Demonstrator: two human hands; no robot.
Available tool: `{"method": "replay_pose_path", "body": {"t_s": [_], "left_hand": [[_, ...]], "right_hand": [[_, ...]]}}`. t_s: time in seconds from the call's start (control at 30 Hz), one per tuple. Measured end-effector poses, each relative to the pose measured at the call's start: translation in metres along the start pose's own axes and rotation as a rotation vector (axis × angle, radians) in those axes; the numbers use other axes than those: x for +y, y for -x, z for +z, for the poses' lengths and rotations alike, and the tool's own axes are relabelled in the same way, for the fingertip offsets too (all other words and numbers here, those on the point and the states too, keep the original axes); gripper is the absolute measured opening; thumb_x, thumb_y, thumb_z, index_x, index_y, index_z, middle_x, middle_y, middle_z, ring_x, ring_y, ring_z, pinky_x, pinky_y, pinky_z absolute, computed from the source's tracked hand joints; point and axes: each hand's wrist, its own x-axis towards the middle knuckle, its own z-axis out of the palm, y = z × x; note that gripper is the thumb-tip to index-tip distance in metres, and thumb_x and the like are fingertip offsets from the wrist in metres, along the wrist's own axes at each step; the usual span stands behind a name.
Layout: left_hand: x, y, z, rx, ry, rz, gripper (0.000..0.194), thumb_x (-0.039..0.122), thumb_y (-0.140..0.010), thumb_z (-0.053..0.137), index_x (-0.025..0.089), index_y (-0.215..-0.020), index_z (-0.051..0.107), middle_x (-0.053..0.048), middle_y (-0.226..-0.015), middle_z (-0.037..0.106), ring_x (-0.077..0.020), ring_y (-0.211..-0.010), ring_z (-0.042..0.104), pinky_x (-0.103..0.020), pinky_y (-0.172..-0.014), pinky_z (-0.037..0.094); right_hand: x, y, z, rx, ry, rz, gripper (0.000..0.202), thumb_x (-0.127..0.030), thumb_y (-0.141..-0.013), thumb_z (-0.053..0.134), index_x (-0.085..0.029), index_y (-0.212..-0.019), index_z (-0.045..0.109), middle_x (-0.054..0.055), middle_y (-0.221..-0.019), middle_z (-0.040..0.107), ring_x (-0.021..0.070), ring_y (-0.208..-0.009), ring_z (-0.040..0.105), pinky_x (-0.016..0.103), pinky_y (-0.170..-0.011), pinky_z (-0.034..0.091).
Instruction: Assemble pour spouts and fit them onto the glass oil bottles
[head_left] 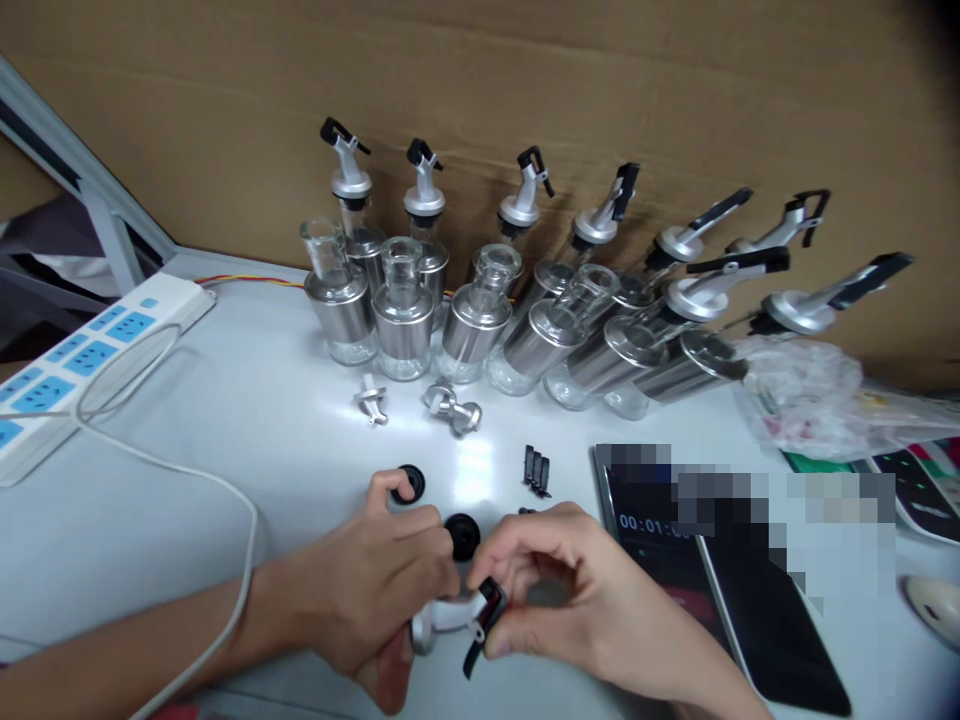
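Observation:
My left hand point(382, 590) is closed around the round base of a silver pourer spout point(450, 613), its index finger reaching toward a black ring point(410, 484). At the spout's tip, my right hand point(555, 590) pinches a black lever point(486, 625) between thumb and fingers. A second black ring point(462, 537) lies just beyond the hands. Farther back on the white table are loose silver spout parts point(454, 408), another silver part point(371, 400) and several small black levers point(536, 471). The fingertips of my left hand are partly hidden.
Several glass bottles with metal sleeves point(405, 320) stand along the back, some topped with pourers point(521, 210). A power strip point(90, 360) and white cable point(251, 520) lie left. At right are phones point(765, 600), a plastic bag point(810, 395) and a mouse point(934, 605).

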Motion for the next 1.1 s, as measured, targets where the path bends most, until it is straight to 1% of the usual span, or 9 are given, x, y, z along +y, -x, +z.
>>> {"method": "replay_pose_path", "body": {"t_s": [0.13, 0.37, 0.47, 0.53, 0.6, 0.7, 1.0, 1.07, 1.1], "left_hand": [[-0.002, 0.001, 0.005, 0.082, 0.007, -0.029, 0.021, 0.02, -0.066, 0.039, 0.019, -0.087, 0.039, 0.005, -0.062, 0.042, -0.0143, -0.053, 0.038, -0.035, -0.066, 0.02], [-0.001, 0.0, -0.004, -0.049, -0.08, 0.032, 0.016, 0.02, -0.077, 0.038, 0.017, -0.093, 0.04, 0.005, -0.064, 0.05, -0.0145, -0.057, 0.045, -0.034, -0.067, 0.02], [-0.001, 0.0, -0.004, 0.059, -0.084, -0.001, 0.013, 0.024, -0.08, 0.035, 0.018, -0.091, 0.04, 0.005, -0.062, 0.048, -0.0143, -0.055, 0.042, -0.034, -0.067, 0.02], [-0.001, 0.001, -0.001, -0.039, -0.069, 0.028, 0.014, 0.024, -0.08, 0.037, 0.018, -0.092, 0.041, 0.005, -0.064, 0.05, -0.0149, -0.059, 0.045, -0.035, -0.068, 0.021], [-0.002, 0.002, 0.002, 0.043, -0.071, 0.002, 0.013, 0.021, -0.08, 0.034, 0.019, -0.09, 0.041, 0.005, -0.063, 0.048, -0.0151, -0.057, 0.044, -0.036, -0.069, 0.021], [-0.002, 0.005, 0.007, 0.079, -0.037, -0.015, 0.016, 0.024, -0.076, 0.036, 0.019, -0.09, 0.042, 0.004, -0.064, 0.046, -0.0155, -0.056, 0.043, -0.038, -0.069, 0.021], [-0.001, 0.003, 0.005, 0.053, -0.001, -0.008, 0.022, 0.017, -0.068, 0.037, 0.019, -0.089, 0.042, 0.005, -0.063, 0.04, -0.0148, -0.055, 0.041, -0.036, -0.067, 0.02], [0.0, 0.0, -0.001, 0.023, -0.006, -0.011, 0.021, 0.015, -0.07, 0.038, 0.018, -0.091, 0.042, 0.006, -0.065, 0.041, -0.0145, -0.055, 0.041, -0.035, -0.068, 0.02], [0.0, -0.001, -0.003, -0.04, -0.013, -0.011, 0.021, 0.014, -0.071, 0.039, 0.018, -0.092, 0.042, 0.005, -0.067, 0.044, -0.0144, -0.057, 0.043, -0.034, -0.069, 0.021]], "right_hand": [[0.0, -0.001, 0.0, 0.017, -0.006, -0.021, 0.022, -0.009, -0.058, 0.083, -0.017, -0.074, 0.07, -0.006, -0.053, 0.059, 0.0059, -0.048, 0.051, 0.017, -0.051, 0.046], [-0.001, 0.0, 0.003, -0.063, -0.206, 0.102, 0.023, -0.007, -0.058, 0.082, -0.017, -0.075, 0.069, -0.004, -0.057, 0.066, 0.0065, -0.05, 0.061, 0.015, -0.052, 0.05], [0.0, 0.0, 0.003, -0.061, -0.23, 0.104, 0.025, -0.004, -0.057, 0.082, -0.017, -0.075, 0.07, -0.005, -0.057, 0.066, 0.0058, -0.05, 0.062, 0.014, -0.051, 0.051], [0.0, 0.0, 0.002, -0.071, -0.24, 0.102, 0.026, -0.003, -0.056, 0.082, -0.017, -0.076, 0.071, -0.004, -0.057, 0.067, 0.0058, -0.05, 0.063, 0.013, -0.052, 0.051], [0.0, 0.0, 0.002, -0.081, -0.241, 0.102, 0.027, -0.002, -0.056, 0.082, -0.017, -0.077, 0.072, -0.004, -0.058, 0.068, 0.0057, -0.051, 0.064, 0.013, -0.053, 0.052], [0.0, 0.0, 0.001, -0.086, -0.25, 0.111, 0.026, -0.001, -0.058, 0.081, -0.016, -0.077, 0.071, -0.005, -0.058, 0.068, 0.005, -0.051, 0.064, 0.012, -0.053, 0.051], [0.002, -0.002, 0.001, -0.092, -0.245, 0.146, 0.022, -0.005, -0.06, 0.081, -0.016, -0.074, 0.067, -0.006, -0.055, 0.066, 0.0044, -0.049, 0.062, 0.012, -0.05, 0.049], [0.002, -0.002, 0.001, -0.08, -0.241, 0.145, 0.023, -0.005, -0.061, 0.08, -0.017, -0.074, 0.066, -0.006, -0.054, 0.066, 0.0044, -0.049, 0.061, 0.012, -0.05, 0.049], [0.003, -0.002, 0.001, -0.079, -0.239, 0.146, 0.023, -0.005, -0.061, 0.08, -0.017, -0.074, 0.065, -0.006, -0.055, 0.066, 0.0044, -0.049, 0.061, 0.012, -0.05, 0.048]]}}
